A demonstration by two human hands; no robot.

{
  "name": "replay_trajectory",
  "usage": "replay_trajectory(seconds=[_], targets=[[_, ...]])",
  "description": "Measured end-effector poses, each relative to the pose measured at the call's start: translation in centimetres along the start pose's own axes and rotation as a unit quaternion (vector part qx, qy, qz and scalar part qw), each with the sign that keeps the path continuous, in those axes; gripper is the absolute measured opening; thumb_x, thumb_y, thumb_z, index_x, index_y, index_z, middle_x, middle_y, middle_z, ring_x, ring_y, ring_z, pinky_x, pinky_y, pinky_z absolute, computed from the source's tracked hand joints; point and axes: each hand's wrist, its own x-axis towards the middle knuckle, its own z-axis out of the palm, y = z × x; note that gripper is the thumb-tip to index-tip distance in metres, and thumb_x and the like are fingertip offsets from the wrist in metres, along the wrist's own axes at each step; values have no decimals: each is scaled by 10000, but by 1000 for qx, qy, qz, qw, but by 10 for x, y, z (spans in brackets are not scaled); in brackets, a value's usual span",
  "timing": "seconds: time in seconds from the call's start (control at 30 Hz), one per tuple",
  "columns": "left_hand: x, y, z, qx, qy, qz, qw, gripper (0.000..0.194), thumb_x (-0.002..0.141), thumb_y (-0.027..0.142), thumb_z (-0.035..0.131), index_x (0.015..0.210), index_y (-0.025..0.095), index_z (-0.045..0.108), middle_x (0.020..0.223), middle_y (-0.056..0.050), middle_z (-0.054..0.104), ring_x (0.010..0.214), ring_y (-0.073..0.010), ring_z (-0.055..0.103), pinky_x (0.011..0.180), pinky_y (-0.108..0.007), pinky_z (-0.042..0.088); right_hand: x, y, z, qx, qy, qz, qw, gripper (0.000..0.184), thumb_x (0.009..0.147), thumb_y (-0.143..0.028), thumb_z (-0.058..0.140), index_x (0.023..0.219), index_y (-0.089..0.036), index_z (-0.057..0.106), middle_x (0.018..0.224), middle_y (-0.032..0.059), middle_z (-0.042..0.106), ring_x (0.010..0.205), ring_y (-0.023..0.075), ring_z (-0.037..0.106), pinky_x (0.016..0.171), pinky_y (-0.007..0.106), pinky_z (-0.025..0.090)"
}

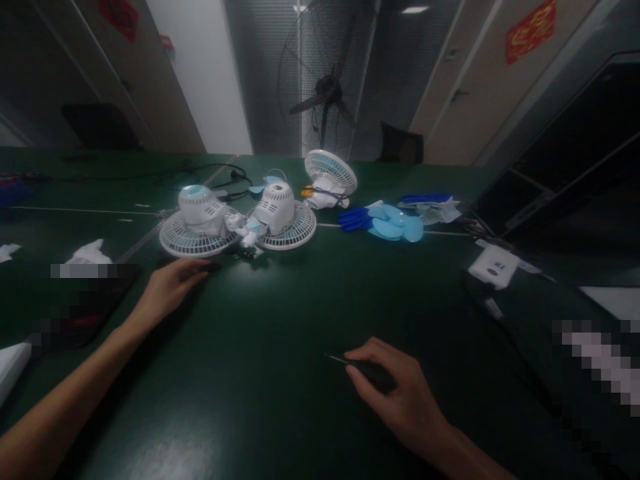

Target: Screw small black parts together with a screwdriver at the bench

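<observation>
My right hand [395,387] is closed around a small screwdriver [370,375] with a dark handle. Its thin metal shaft points left, just above the green tabletop. At the left, my left hand [173,287] reaches forward with its fingers closed at a small dark object [214,267], too dim to name. Right behind those fingers lies a small white fan [197,223] with its round grille face down. A second white fan [275,217] rests beside it, also grille down. Farther back, a third fan [330,177] is tilted, with a dark cord across its base.
Light blue fan blades [395,223] and a blue glove [355,219] lie right of the fans. A white box-like item [494,265] sits at the right, near dark cables. Crumpled white plastic [90,253] lies at the left. Beyond the table stands a large floor fan [327,90].
</observation>
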Motion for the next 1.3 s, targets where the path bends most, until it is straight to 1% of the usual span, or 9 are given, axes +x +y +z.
replay_trajectory(seconds=[0.17,0.23,0.33,0.47,0.7,0.83,1.0,1.2,1.3], targets=[[7,-15,-13,-6,-27,-2,1000,790,795,627,744,1381,115,606,1323,-113,690,1147,-269,655,945,-287,516,-1,2,0,3,-5,1,1000,106,961,-202,636,1042,-224,701,887,21,709,766,186,697,679,315,524],[10,-23,-19,7,-32,-14,999,748,784,595,769,1332,102,638,1283,-114,700,1113,-272,663,916,-288,520,-1,2,0,1,-4,0,1000,113,960,-199,631,1044,-223,702,887,22,708,762,187,695,684,318,524],[12,-32,-25,33,-51,-33,998,548,804,535,770,1150,112,734,1134,-79,737,986,-261,687,839,-282,520,0,1,0,1,-5,0,1000,116,960,-199,627,1041,-224,705,883,22,709,754,185,690,680,318,520],[15,-33,-26,56,-67,-33,996,405,820,488,757,1025,139,771,1062,-54,739,953,-253,683,816,-272,511,0,1,0,4,-6,-1,1000,108,961,-197,621,1025,-221,705,874,22,706,756,186,687,678,315,514],[15,-29,-31,59,-72,-40,995,547,836,622,672,1107,153,742,1110,-74,761,966,-265,697,820,-295,538,0,2,1,-3,-1,-5,1000,100,956,-200,627,1018,-212,704,862,22,703,756,189,690,686,316,510],[10,-19,-31,49,-33,-36,998,612,880,667,603,1214,162,694,1150,-60,764,961,-249,706,812,-291,539,0,2,1,-2,1,-3,1000,95,952,-197,635,1011,-218,707,861,19,706,748,185,691,675,310,508],[2,3,-19,39,41,15,998,667,895,714,562,1237,161,709,1172,-82,765,983,-260,715,854,-320,544,0,2,2,1,2,-4,1000,101,955,-199,636,1025,-223,705,867,19,709,755,187,691,681,313,511],[1,9,-1,44,65,72,994,699,916,751,500,1186,154,742,1275,-113,714,1105,-283,672,979,-353,503,-1,4,2,0,3,-3,1000,104,958,-193,626,1021,-221,703,869,23,708,764,188,691,688,320,507],[1,6,5,32,64,68,995,661,923,722,529,1208,160,729,1266,-91,725,1104,-270,678,985,-342,503,-1,3,2,1,0,-2,1000,103,957,-192,631,1028,-219,701,875,22,705,771,187,692,696,321,509]])
